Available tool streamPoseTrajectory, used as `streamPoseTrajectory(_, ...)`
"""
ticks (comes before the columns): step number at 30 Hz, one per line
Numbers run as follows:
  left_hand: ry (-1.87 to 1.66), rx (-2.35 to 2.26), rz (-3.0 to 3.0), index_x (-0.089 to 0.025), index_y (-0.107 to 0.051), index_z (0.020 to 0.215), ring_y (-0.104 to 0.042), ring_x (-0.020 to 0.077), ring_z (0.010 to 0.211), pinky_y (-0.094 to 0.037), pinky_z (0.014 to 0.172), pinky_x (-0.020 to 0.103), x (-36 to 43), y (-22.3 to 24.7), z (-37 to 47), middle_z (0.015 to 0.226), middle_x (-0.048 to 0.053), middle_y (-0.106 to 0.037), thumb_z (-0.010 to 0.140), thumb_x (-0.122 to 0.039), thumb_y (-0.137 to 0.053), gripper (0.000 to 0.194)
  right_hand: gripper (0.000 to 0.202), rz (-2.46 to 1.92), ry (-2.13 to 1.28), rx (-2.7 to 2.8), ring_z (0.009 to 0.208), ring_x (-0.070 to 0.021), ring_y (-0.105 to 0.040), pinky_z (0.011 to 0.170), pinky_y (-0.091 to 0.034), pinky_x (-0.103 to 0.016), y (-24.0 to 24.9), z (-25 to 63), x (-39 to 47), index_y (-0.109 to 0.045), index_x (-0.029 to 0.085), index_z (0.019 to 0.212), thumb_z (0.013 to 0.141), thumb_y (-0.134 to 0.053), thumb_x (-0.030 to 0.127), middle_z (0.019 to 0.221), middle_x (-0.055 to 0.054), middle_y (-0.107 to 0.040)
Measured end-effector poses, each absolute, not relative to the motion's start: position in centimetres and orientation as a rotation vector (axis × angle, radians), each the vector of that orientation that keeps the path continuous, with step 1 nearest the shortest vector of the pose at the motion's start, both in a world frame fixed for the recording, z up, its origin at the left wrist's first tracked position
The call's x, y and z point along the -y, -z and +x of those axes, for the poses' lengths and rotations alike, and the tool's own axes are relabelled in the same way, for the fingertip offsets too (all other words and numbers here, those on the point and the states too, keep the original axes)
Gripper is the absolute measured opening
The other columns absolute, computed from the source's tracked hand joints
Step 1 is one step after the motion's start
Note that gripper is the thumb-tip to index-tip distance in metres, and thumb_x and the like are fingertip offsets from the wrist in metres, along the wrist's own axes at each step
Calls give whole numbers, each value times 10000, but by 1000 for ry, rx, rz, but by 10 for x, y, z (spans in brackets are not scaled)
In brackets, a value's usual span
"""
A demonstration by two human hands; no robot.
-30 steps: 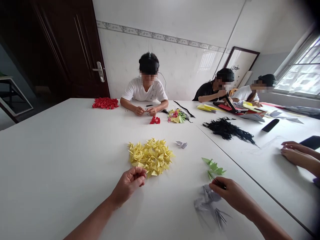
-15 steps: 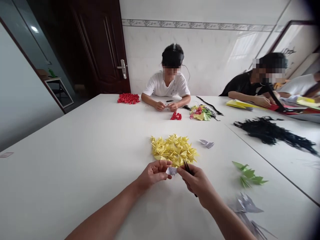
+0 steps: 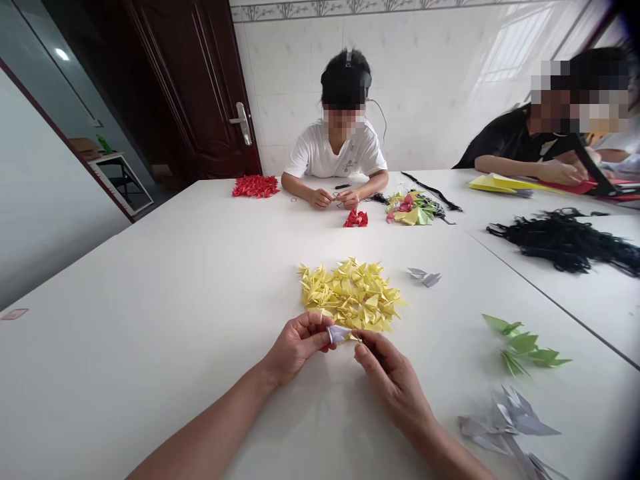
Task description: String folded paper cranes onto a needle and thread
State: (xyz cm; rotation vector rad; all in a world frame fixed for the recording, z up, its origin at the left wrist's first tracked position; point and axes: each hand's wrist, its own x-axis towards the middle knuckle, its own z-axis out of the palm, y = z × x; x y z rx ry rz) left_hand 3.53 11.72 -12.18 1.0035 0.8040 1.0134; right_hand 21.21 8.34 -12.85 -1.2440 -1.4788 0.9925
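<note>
My left hand [image 3: 299, 341] pinches a small pale grey folded paper piece [image 3: 339, 333] between thumb and fingers, above the near edge of the yellow paper cranes [image 3: 353, 293]. At the piece's right end is my right hand [image 3: 393, 373], its fingers closed on tweezers [image 3: 359, 339]. Only a small tip of them shows; the hand hides the rest. A single grey paper crane [image 3: 425, 277] lies right of the yellow pile. Several green cranes [image 3: 525, 343] and more grey ones [image 3: 513, 420] are to the right of my right forearm.
Across the white table [image 3: 175, 293] a person [image 3: 340, 150] in white handles something thin beside red paper pieces [image 3: 357, 218]. A red heap [image 3: 255, 186] lies to their side. Black tassels [image 3: 565, 241] and another person [image 3: 520, 137] in black are at the right.
The grey paper piece has been turned, its narrow end now toward my right hand. The black tweezers, plain to see before, are now mostly hidden. The view has tilted downward.
</note>
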Motion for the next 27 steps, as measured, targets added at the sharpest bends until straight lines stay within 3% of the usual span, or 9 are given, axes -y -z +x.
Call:
streamPoseTrajectory(8,-992,-802,1022,-165,-649,846,-551,111,667,-410,646,250,-117,121,36,730,4,-628,708,-261,-720,182,231,-1244,-856,1762,726,-186,-615,646,-472,-256,129,213,-84,-643,194,942,862,-492,350,817,-51,-676)
streamPoseTrajectory(27,-966,-863,1088,-153,-646,838,-560,101,656,-432,648,234,-117,121,38,708,1,-641,697,-261,-726,194,206,-1250,-905,1793,732,-179,-605,656,-456,-251,127,211,-85,-639,192,943,867,-492,314,828,-46,-674)
